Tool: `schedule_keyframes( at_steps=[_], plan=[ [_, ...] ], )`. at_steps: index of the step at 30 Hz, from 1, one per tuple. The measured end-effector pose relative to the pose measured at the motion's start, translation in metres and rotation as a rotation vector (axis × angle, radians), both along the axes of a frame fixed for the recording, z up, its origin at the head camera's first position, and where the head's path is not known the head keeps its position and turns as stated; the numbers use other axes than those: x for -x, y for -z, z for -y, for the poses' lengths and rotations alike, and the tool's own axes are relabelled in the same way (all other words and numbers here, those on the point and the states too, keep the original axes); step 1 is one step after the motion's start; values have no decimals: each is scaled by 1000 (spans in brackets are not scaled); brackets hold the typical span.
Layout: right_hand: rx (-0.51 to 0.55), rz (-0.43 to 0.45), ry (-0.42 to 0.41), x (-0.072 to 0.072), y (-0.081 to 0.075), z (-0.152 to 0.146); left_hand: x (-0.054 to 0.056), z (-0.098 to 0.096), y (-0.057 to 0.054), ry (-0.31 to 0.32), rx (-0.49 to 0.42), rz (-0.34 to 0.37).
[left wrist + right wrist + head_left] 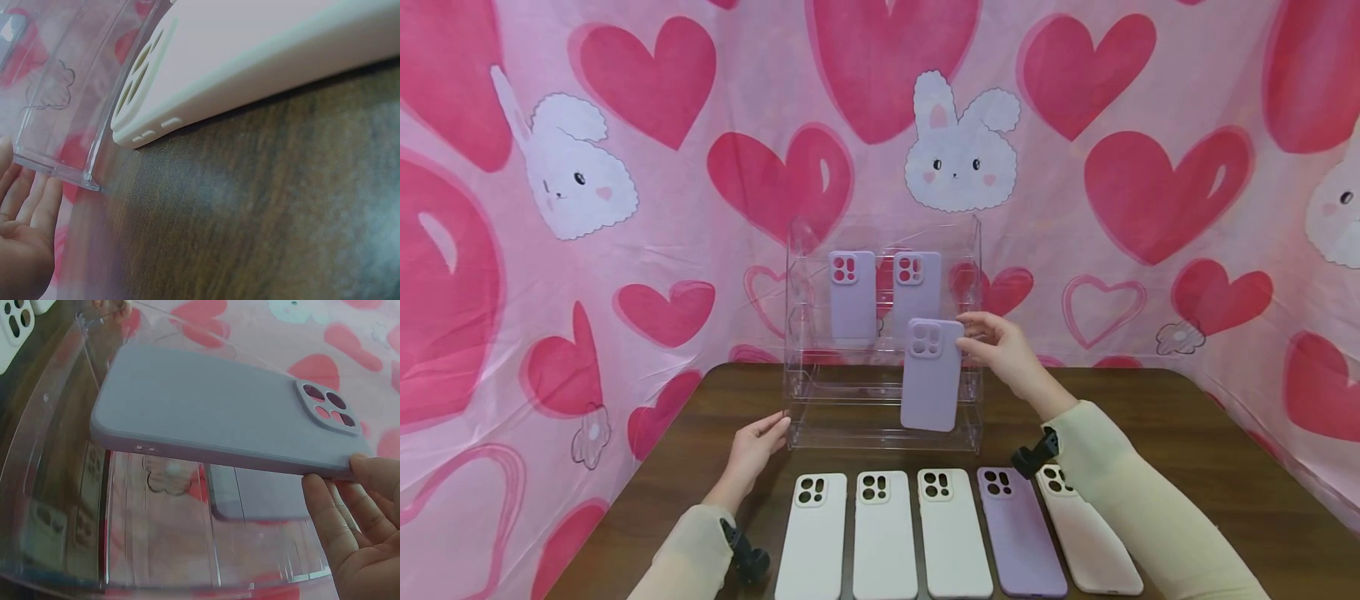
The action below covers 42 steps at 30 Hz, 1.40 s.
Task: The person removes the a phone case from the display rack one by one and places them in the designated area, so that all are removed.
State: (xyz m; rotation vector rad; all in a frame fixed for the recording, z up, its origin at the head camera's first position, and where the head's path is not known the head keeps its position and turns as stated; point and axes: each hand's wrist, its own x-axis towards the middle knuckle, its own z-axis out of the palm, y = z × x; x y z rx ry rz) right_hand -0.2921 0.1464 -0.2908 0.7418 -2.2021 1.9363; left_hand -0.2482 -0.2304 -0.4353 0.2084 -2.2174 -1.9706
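Your right hand pinches the lilac case by its upper right edge; your left hand rests nearly straight fingers against the stand at its lower left edge. The lilac case sits just left of the right hand, the nearer one, before the stand's right half, long axis near upright; contact with the stand unclear. Case smooth, matte, round-cornered; stand clear, glossy, tiered; table dark, wood-grained.

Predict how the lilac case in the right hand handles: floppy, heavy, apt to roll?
The lilac case probably holds its shape: the right hand pinches one edge and no sag shows. Likely light, since the backdrop shows through its camera cutouts, suggesting an empty shell. Unlikely to roll, given its broad flat back.
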Motion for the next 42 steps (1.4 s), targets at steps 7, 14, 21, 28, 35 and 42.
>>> schedule_keyframes(
  at_steps=[7,14,21,28,35,42],
  plan=[
    [30,5,11,-6,5,-29,-1,0,-1,0,6,10],
    [46,-4,22,-13,0,-57,-1,-1,0,-1,-3,-5],
    [20,-6,84,-18,-1,-86,-2,-1,1,2,-5,-8],
    [76,9,57,-20,7,-115,-2,-1,0,-8,-10,-8],
    [-47,30,100,-23,18,-145,-2,-1,0,-13,-10,-10],
    [-123,73,90,-27,33,-177,-2,-2,-1,-7,-5,-13]
  ],
)
